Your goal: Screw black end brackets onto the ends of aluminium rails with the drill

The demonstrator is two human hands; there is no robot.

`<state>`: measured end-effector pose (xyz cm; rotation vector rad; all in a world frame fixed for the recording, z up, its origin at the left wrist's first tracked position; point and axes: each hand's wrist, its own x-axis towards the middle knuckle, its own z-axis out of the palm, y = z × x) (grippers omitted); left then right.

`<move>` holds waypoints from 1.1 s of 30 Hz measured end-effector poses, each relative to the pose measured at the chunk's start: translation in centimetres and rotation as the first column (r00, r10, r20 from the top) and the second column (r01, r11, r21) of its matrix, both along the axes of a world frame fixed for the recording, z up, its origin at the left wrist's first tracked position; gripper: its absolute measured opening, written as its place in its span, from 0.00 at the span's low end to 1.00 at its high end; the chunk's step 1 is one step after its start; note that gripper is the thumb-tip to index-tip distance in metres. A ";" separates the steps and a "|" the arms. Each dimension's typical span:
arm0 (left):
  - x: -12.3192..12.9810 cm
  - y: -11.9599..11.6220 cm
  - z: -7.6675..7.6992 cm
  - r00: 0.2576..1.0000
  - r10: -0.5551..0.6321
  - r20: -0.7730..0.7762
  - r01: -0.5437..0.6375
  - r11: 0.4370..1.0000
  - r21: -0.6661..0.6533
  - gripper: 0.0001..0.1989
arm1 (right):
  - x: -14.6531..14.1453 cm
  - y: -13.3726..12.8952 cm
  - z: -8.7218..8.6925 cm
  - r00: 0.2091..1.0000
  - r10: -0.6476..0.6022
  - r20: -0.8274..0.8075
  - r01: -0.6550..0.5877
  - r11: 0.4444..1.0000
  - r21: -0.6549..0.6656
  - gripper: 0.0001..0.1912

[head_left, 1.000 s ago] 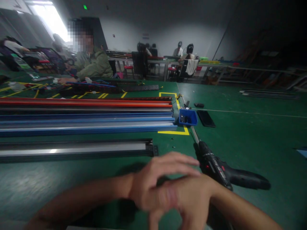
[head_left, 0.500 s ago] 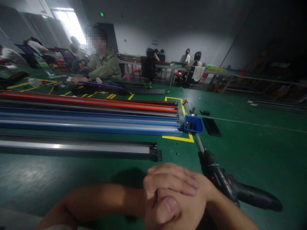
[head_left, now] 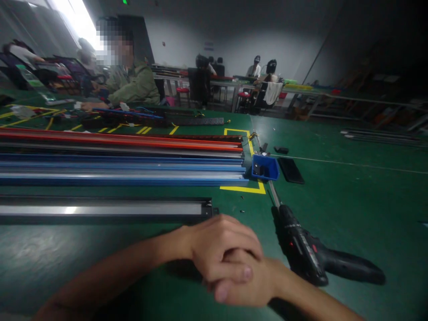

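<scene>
My left hand (head_left: 223, 243) is closed over my right hand (head_left: 250, 281), its fingers and thumb wrapped round the back of it. The right hand is curled into the left, with its thumb showing beneath and most of its fingers hidden. No tool or part is visible in either hand. Just beyond them lies a long black channel with a pale metal strip (head_left: 140, 208), its right end close to my left knuckles. A black power drill (head_left: 302, 245) rests on its side to the right, its long bit pointing away from me.
Blue metal profiles (head_left: 160, 174) and red profiles (head_left: 150, 140) lie beyond the channel. At their right ends stand a blue parts bin (head_left: 265, 167) and a black phone-like slab (head_left: 291, 170). Two small screws (head_left: 242, 211) lie nearby. A person in a green jacket (head_left: 135, 87) sits across the table.
My clasped hands have shifted; the left hand's thumb now lies across the right hand, and the left forearm reaches further forward. The view has turned slightly; the drill and profiles stay put.
</scene>
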<state>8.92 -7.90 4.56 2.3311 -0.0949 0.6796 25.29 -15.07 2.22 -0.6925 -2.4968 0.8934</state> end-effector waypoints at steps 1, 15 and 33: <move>-0.6 1.0 0.2 0.983 0.183 -0.002 -0.181 0.976 0.122 0.22 | 0.9 0.9 0.4 0.999 -0.043 0.023 0.044 0.998 -0.053 0.24; -6.3 10.8 -1.2 0.805 0.164 -0.570 -0.185 0.983 0.021 0.12 | 2.3 3.0 -3.1 0.339 -0.758 0.558 0.607 0.629 0.486 0.12; -4.5 9.8 -2.2 0.825 0.193 -0.531 -0.249 0.968 -0.036 0.12 | 1.8 3.3 -4.9 0.549 -0.732 0.403 0.480 0.671 0.565 0.09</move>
